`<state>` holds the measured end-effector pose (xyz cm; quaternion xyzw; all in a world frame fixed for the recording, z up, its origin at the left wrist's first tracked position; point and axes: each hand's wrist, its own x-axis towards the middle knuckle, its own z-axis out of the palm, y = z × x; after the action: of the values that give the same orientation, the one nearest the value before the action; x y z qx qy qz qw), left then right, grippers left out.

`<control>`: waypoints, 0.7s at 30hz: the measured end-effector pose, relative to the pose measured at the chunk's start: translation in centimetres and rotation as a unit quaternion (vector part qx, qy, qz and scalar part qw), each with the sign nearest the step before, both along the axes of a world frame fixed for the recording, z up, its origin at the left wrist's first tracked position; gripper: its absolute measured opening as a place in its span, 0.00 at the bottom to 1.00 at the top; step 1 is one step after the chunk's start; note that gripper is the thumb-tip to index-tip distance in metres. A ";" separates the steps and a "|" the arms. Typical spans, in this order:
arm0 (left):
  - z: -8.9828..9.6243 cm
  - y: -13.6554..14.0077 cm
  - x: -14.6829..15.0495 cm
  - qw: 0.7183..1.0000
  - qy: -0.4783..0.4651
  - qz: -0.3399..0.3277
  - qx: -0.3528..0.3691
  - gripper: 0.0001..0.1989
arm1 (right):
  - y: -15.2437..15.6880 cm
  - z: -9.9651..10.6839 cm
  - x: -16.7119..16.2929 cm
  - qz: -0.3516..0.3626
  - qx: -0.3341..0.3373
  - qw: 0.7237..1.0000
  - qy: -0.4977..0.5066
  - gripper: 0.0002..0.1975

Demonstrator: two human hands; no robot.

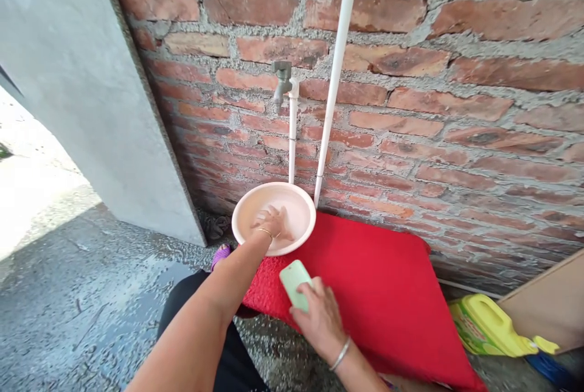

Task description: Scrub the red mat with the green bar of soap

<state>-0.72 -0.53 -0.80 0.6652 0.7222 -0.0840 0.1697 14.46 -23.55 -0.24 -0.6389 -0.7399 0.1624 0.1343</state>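
My left hand [271,223] reaches into a pale pink plastic basin [240,202]. Its fingers are spread, touching what looks like shallow water inside. A thin bracelet circles that wrist. In my right hand [322,316] is a pale green flat block with rounded ends [295,279], gripped between thumb and fingers. It could be a scrubbing brush or a bar of soap; the underside is hidden. The block is over a red fluffy cloth [374,282], and I cannot tell whether it touches. The basin sits at the cloth's far left corner.
A tap [281,84] juts from the brick wall [410,100] above the basin, near a tall white pipe [340,57]. A grey slab [86,75] leans at left over wet ground [118,294]. At right stand a yellow jug [486,325] and a cardboard piece [547,301].
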 end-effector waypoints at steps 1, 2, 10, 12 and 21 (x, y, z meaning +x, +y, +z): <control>-0.2 0.1 -0.1 1.000 0.000 -0.007 -0.004 0.53 | 0.2 0.0 -1.8 0.029 -0.010 1.000 0.001 0.12; -0.4 0.2 -0.1 1.000 0.002 -0.013 -0.013 0.53 | 0.3 -0.2 -3.1 0.049 -0.021 0.999 0.002 0.13; -0.2 0.2 -0.1 1.000 -0.005 -0.004 -0.006 0.53 | 2.1 -1.2 0.0 0.013 -0.029 0.999 -0.004 0.13; 0.2 0.0 0.1 1.000 0.013 -0.001 -0.017 0.56 | 2.3 -1.6 3.7 -0.043 -0.010 0.999 -0.022 0.13; 1.2 -0.6 0.1 0.999 0.025 -0.025 -0.035 0.62 | -2.7 -2.8 24.9 -0.376 -0.058 0.924 -0.045 0.25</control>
<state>-0.65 -1.17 0.36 0.6740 0.7064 -0.1302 0.1725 39.34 -26.22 -3.04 -0.8836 -0.4394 0.1135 0.1152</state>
